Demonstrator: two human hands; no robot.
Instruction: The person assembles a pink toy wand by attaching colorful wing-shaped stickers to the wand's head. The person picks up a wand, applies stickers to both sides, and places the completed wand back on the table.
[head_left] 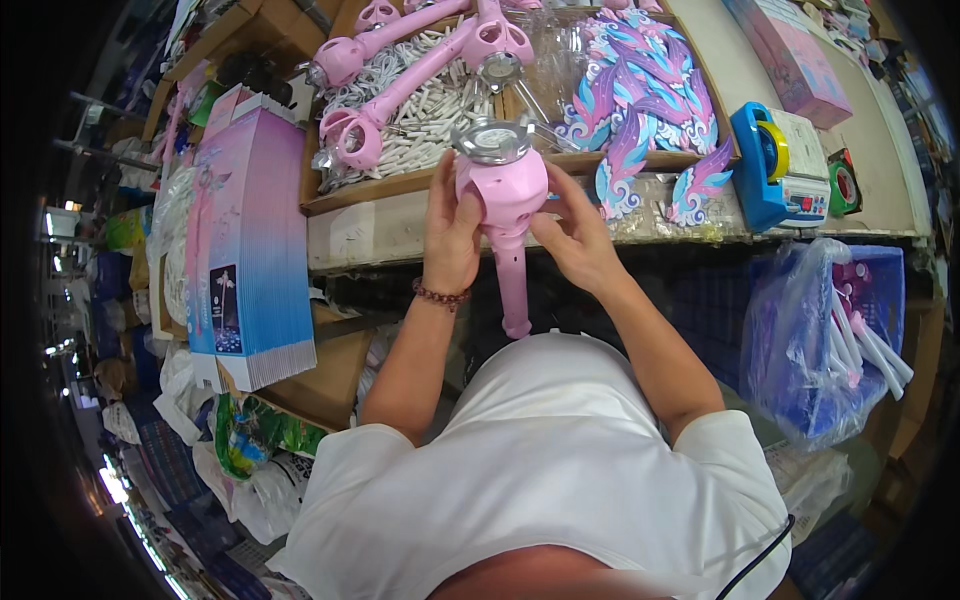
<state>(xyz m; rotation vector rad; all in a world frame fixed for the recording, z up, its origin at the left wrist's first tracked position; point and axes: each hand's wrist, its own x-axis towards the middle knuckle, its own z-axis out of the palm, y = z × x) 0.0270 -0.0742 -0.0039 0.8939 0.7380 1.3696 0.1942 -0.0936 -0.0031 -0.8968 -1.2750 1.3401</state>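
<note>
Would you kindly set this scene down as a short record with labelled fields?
Held item: pink wand, handle toward the person
Left grip: on the wand head's left side
Right grip: on its right side
Wooden tray: white sticks, wing-shaped pieces; other wands lying across
Left: pink-and-blue boxes
Right: blue tape dispenser; blue crate nearer the person

We see a pale counter (885,180) running across the far side of the room, with deep shadow beneath its scuffed front edge. On our left, open cardboard boxes (285,32) stand near a cluttered storage area, its details too small for us to read. Bright white lights (115,485) glow at the lower left. On our right, a blue crate (890,285) sits below the counter's edge.
</note>
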